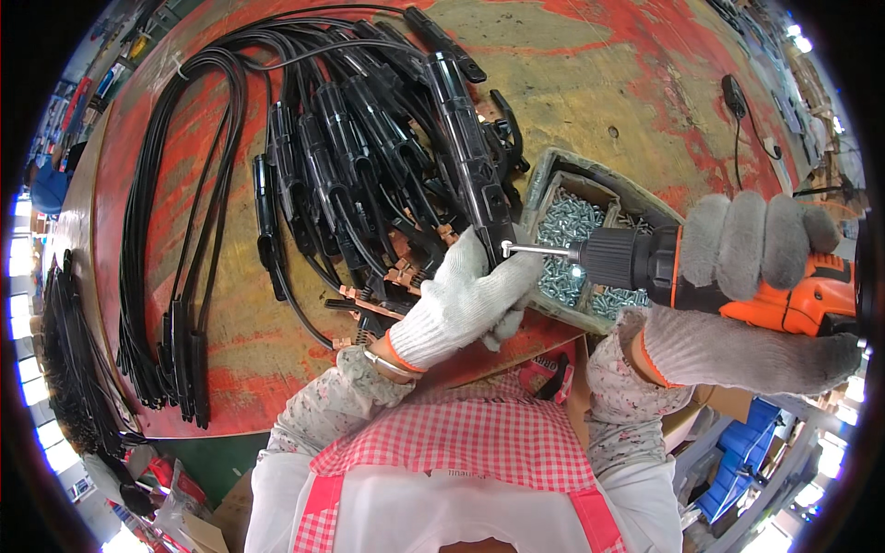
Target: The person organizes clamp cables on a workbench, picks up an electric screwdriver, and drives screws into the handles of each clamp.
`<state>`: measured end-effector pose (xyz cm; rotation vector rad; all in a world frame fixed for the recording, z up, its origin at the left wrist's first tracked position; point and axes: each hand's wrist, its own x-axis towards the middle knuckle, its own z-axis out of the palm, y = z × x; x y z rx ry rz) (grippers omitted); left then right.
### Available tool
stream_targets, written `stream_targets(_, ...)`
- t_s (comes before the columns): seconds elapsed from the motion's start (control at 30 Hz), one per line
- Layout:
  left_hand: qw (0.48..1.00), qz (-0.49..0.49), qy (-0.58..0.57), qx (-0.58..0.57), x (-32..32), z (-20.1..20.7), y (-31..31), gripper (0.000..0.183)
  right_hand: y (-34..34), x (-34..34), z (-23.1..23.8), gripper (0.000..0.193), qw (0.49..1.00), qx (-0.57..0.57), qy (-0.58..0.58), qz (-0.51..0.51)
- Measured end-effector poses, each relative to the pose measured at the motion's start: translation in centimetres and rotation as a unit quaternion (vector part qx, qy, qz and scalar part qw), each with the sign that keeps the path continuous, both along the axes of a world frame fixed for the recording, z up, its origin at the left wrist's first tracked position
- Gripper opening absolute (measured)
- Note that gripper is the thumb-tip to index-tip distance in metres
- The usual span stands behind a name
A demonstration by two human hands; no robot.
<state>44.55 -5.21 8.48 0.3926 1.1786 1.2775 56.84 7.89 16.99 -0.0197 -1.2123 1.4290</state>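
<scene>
My left hand point(475, 295), in a white knit glove, is closed round the lower end of a black electrode holder point(466, 138) that slants up and away over the table. An orange and black cordless drill point(800, 300) lies sideways in my gloved right hand point(756, 244), its fingers wrapped over the body. The drill's long silver bit point(546, 249) points left. Its tip meets the holder's side just above my left thumb, where a small bright screw head seems to sit. Left of my hands lies a pile of similar black holders point(318, 166) with copper-coloured jaws and springs.
Beside the bit stands a worn divided box point(645, 203) of silver screws point(572, 226). Bundled black cables point(147, 249) curve over the left of the scuffed red-and-tan table point(590, 55). A black plug with cord point(733, 97) lies far right. Blue bins point(737, 461) stand at lower right.
</scene>
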Motion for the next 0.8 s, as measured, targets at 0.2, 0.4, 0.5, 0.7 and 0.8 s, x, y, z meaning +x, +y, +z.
stream_targets(0.2, 1.0, 0.014, -0.006, 0.002, 0.2, 0.5, 0.0, 0.024, -0.4, -0.5, 0.1, 0.067, 1.0, 0.003, 0.025, 0.011)
stream_targets(0.4, 0.999, 0.034, -0.011, 0.023, 0.3, 0.4, -0.1, 0.024, 0.0, 0.4, 0.0, 0.065, 0.998, 0.031, -0.049, 0.031)
stream_targets(0.5, 0.999, 0.039, -0.012, 0.02, 0.3, 0.2, -0.2, 0.024, -0.6, 0.0, -0.2, 0.065, 0.999, 0.024, -0.036, 0.017)
stream_targets(0.7, 0.999, 0.034, -0.008, 0.017, 0.3, 0.1, 0.0, 0.022, -0.7, 0.3, -0.3, 0.074, 0.999, 0.009, -0.043, 0.022)
stream_targets(0.8, 0.999, 0.037, -0.014, 0.021, 0.4, 0.2, 0.1, 0.023, -0.5, 0.6, -0.2, 0.075, 0.999, 0.001, -0.028, 0.027)
